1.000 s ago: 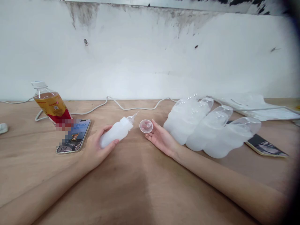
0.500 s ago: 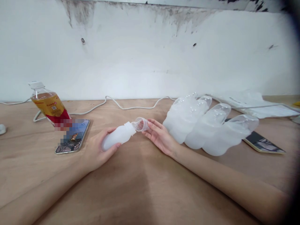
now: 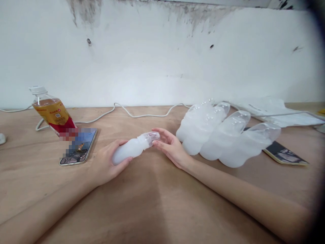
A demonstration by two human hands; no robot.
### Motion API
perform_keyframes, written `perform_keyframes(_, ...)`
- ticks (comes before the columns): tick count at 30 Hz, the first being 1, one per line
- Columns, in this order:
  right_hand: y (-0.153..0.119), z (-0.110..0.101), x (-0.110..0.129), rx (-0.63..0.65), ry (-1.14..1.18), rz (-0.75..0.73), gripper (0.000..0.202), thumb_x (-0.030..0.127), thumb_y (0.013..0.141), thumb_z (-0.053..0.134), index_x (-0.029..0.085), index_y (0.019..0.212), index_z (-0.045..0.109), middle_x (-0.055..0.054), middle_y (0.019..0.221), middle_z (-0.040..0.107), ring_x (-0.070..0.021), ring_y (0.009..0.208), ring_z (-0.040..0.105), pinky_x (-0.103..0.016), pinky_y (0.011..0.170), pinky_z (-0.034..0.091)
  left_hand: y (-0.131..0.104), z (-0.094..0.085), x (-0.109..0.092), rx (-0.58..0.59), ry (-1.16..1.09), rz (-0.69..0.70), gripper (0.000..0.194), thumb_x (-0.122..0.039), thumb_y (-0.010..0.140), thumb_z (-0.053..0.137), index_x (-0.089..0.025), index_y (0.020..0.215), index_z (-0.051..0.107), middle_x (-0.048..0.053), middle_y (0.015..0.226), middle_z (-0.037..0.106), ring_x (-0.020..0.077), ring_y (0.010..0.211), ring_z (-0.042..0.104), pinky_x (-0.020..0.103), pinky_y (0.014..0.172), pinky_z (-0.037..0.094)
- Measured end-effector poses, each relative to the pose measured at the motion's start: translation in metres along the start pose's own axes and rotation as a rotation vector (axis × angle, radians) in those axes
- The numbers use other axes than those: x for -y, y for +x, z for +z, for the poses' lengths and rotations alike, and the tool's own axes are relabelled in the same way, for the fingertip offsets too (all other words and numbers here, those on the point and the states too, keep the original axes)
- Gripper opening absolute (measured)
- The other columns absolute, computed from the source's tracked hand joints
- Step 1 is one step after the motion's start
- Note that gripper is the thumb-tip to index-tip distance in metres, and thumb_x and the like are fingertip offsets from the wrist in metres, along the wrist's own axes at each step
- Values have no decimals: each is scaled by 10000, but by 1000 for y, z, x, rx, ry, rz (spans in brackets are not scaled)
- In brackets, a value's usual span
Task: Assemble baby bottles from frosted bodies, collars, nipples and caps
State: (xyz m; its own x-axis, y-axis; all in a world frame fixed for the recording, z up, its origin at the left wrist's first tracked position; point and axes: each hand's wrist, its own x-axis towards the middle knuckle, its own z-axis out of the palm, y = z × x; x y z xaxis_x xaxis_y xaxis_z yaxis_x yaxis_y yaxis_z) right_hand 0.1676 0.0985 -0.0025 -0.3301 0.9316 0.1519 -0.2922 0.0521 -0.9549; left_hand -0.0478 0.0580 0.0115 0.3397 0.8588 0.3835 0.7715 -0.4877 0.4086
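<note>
We've got the white bottle (image 3: 130, 150) in our left hand (image 3: 106, 166), right hand (image 3: 172, 148) pinching the clear cap (image 3: 150, 137); pushing crooked could jam it.

Stained white wall (image 3: 142, 61), seemingly wooden table (image 3: 137, 210)

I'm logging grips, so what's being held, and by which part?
The left hand holds the bottle around its lower body; the right hand holds the cap by its closed end.

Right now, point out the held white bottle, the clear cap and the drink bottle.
White bottle (image 3: 132, 149): head view, on its body.
Clear cap (image 3: 150, 137): head view, on its side wall.
Drink bottle (image 3: 55, 114): head view, on its label.
</note>
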Motion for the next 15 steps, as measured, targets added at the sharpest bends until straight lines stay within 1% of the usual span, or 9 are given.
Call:
perform_keyframes(5,0,-1,-3,41,-33,-10,397,206,668,670,231,1046,550,-21,1054,598,-152,997,537,-325,896,423,-1,-1,-1,43,11,3,376,-384,762,487,-192,1081,436,61,1038,598,211,902,579,320,752,452)
perform_keyframes(10,1,-1,-4,61,-30,-23,401,199,672,664,234,1054,547,-23,1073,601,-167,994,550,-343,870,451,-2,1,0,37,9,-1,371,-383,764,485,-194,1079,430,55,1035,599,206,894,582,315,748,452)
perform_keyframes(15,-1,1,-1,57,-56,-2,444,198,684,653,219,1109,527,-35,1127,586,-172,1028,544,-338,881,453,-4,3,0,-6,14,13,377,-384,758,491,-195,1078,433,58,1032,600,209,885,586,311,731,457)
